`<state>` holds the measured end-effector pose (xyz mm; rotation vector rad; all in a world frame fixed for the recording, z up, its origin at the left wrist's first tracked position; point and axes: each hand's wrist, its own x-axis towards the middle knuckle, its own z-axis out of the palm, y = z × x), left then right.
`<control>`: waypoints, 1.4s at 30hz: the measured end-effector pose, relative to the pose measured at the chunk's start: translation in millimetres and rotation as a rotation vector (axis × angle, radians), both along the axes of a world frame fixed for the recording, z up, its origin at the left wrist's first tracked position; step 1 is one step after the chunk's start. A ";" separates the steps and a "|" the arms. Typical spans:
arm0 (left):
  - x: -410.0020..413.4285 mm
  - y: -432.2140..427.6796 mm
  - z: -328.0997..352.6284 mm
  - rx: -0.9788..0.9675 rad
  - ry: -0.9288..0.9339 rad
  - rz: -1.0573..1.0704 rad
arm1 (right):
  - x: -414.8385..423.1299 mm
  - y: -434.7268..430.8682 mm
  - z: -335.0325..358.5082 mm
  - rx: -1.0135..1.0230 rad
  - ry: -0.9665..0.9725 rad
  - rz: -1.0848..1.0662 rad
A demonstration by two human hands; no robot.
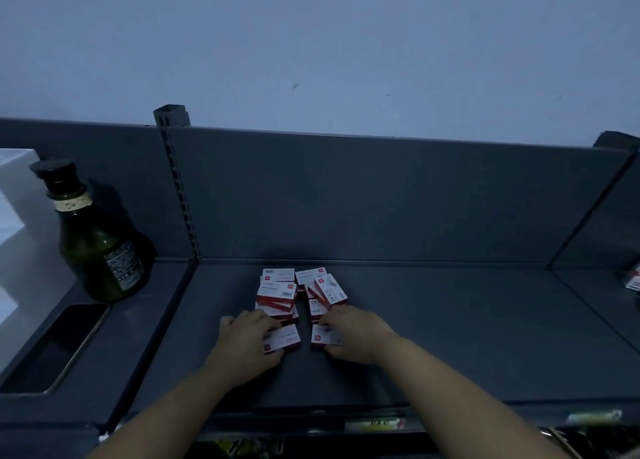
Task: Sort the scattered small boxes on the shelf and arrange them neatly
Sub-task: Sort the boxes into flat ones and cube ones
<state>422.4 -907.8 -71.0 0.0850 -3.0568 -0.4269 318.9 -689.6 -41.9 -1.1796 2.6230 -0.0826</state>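
Left hand (pixel 247 342) in a pinch on near-left box (pixel 286 338), right hand (pixel 356 337) likewise on near-right box (pixel 321 335).

A tilted small box (pixel 328 290) in the right-hand pile bore the figures "24/6" on its white face, and a second box (pixel 316 304) just beneath it showed "24". The label (pixel 123 264) on the green bottle (pixel 91 247) carried print too fine to read. The digits on the shelf-edge price tag (pixel 375 424) were blurred beyond reading.
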 end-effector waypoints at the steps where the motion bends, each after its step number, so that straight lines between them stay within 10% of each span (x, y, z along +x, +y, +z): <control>1: 0.4 -2.2 0.8 0.045 0.036 -0.012 | -0.4 0.3 1.1 0.007 -0.004 -0.003; 8: -19.2 -14.6 23.4 0.263 0.311 0.122 | -11.9 33.6 15.7 -0.053 -0.029 -0.113; 26: -100.2 90.5 85.3 -0.096 -0.011 0.018 | -65.9 139.3 69.3 -0.034 0.143 -0.373; 42: -155.7 284.8 79.0 -0.013 -0.066 0.043 | -128.4 329.5 93.2 -0.013 0.113 -0.348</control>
